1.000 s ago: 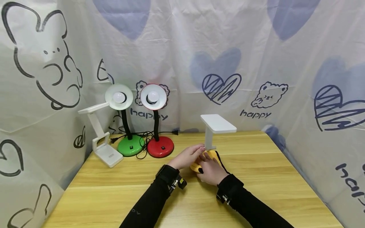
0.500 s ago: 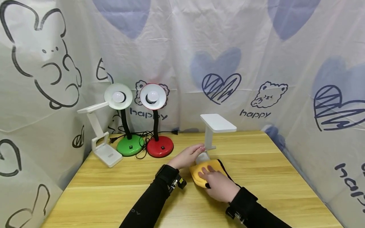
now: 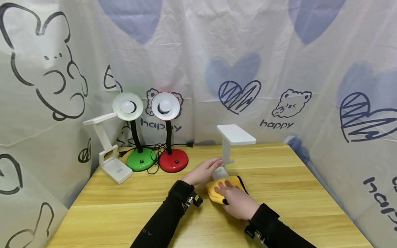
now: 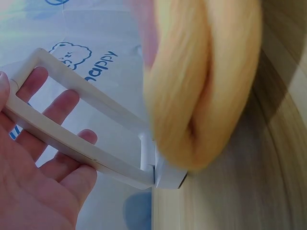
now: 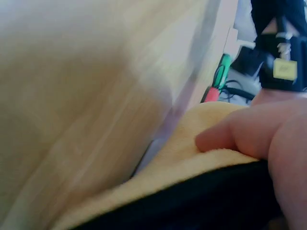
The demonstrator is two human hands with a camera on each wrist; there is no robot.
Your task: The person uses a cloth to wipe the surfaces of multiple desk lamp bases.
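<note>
A white desk lamp (image 3: pixel 236 134) stands at the table's middle right, its flat head tilted over its stem. My left hand (image 3: pixel 203 171) grips the lamp's open-framed stem (image 4: pixel 110 108) from the left, fingers reaching through the frame in the left wrist view. My right hand (image 3: pixel 238 201) holds a folded yellow cloth (image 3: pixel 215 191) with black edging, its fingers spread over the top. The cloth covers the near part of the white lamp base (image 3: pixel 220 173). In the right wrist view a fingertip (image 5: pixel 211 140) rests on the cloth (image 5: pixel 192 158).
Left and behind stand a green-based lamp (image 3: pixel 141 160), a red-based lamp (image 3: pixel 173 161) and another white folding lamp (image 3: pixel 116 169). Black cords (image 3: pixel 159 148) lie tangled between them. Printed curtains (image 3: pixel 198 69) enclose the wooden table (image 3: pixel 294 199).
My right hand has drawn the cloth toward me and slightly right along the lamp base, uncovering its far part. Over the last half second it barely moves. My left hand keeps its place.
</note>
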